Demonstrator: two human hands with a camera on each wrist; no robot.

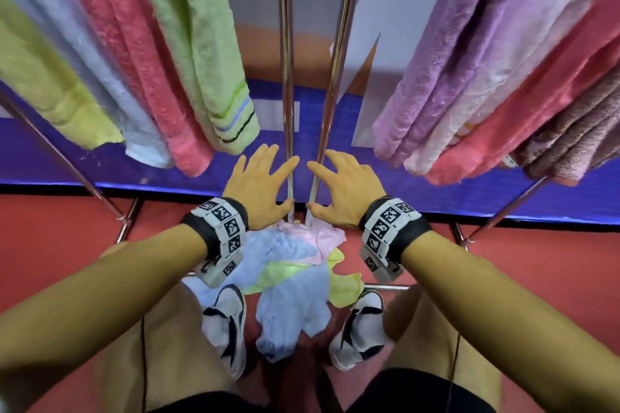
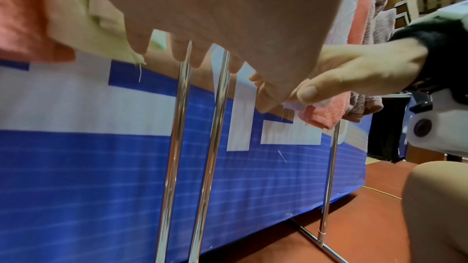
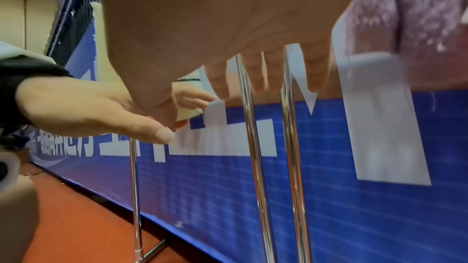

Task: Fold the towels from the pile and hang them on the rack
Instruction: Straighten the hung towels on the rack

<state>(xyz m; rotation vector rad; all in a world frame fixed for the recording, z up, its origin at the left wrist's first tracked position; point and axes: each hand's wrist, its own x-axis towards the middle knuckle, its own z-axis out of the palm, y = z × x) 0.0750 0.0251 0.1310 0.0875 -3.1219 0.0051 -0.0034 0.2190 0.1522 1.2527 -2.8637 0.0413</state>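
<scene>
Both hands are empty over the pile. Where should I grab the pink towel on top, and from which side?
Pinch the pink towel at its bunched upper edge, coming straight down with the right hand, which hovers nearest. It lies crumpled on top of the blue towel, near the rack poles, so lifting it should not drag the others much.

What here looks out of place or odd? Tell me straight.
Nothing is damaged. The one untidy spot is the pile of towels, crumpled on the red floor between the person's shoes, still unfolded. Both the left hand and the right hand hover open above it, holding nothing. The hung towels look neat.
</scene>
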